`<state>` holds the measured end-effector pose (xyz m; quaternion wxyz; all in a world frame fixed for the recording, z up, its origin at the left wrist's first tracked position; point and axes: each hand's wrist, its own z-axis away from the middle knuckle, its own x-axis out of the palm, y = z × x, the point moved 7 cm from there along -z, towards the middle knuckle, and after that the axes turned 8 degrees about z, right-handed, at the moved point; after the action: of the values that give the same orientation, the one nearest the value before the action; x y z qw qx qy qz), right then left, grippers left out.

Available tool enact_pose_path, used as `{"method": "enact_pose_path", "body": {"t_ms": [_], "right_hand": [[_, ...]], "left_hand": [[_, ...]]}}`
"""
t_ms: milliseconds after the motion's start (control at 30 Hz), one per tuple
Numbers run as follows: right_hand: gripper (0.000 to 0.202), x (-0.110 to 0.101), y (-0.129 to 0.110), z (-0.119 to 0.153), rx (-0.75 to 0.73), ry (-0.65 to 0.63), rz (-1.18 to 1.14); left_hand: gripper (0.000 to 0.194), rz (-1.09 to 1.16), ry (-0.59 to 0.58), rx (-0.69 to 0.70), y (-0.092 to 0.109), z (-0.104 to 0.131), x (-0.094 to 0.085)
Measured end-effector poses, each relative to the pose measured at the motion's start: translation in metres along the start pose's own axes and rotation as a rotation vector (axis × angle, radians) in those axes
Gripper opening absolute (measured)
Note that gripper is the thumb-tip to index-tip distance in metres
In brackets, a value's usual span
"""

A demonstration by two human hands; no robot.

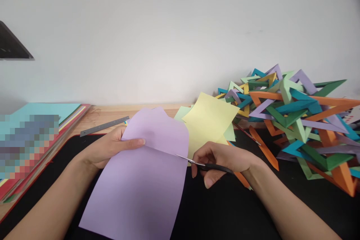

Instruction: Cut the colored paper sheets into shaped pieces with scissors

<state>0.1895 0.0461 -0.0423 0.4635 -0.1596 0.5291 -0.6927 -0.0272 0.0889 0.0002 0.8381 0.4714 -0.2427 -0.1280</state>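
A large purple sheet of paper (140, 191) is raised above the black mat, pinched at its left side by my left hand (112, 144), whose thumb lies on top. My right hand (219, 161) has its fingers around the black handles of a pair of scissors (209, 166). Their metal blades point left and sit at the right edge of the purple sheet. A line runs across the sheet from the blade tips to my left thumb; beyond it the upper part bends up. Behind the right hand lie yellow paper pieces (210, 120).
Linked folded-paper frames in many colours (298, 108) are heaped at the right. A stack of coloured paper (67, 114) lies at the left, partly blurred out. A grey ruler (104, 126) rests near the black mat's (213, 213) back edge. Orange strips (263, 148) lie on the mat.
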Motion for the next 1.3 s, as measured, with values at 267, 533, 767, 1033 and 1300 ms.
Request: {"method": "enact_pose_path", "body": {"t_ms": [267,533,767,1033,1300], "right_hand": [[0.046,0.001,0.003,0.000,0.025,-0.006,0.001],[0.047,0.007,-0.009,0.000,-0.040,-0.047,-0.131],[0.046,0.010,-0.008,-0.001,-0.042,-0.064,-0.137],[0.045,0.007,-0.003,-0.002,-0.039,-0.046,-0.106],[0.047,0.006,0.001,-0.001,-0.021,-0.031,-0.086]], "left_hand": [[0.023,-0.006,0.000,-0.001,-0.001,0.001,0.001],[0.025,0.002,-0.008,-0.020,-0.004,0.001,0.003],[0.025,0.001,-0.018,-0.001,-0.003,0.001,0.004],[0.027,0.002,0.002,-0.026,-0.001,0.003,0.007],[0.025,-0.009,-0.002,-0.015,-0.001,0.001,0.005]]}}
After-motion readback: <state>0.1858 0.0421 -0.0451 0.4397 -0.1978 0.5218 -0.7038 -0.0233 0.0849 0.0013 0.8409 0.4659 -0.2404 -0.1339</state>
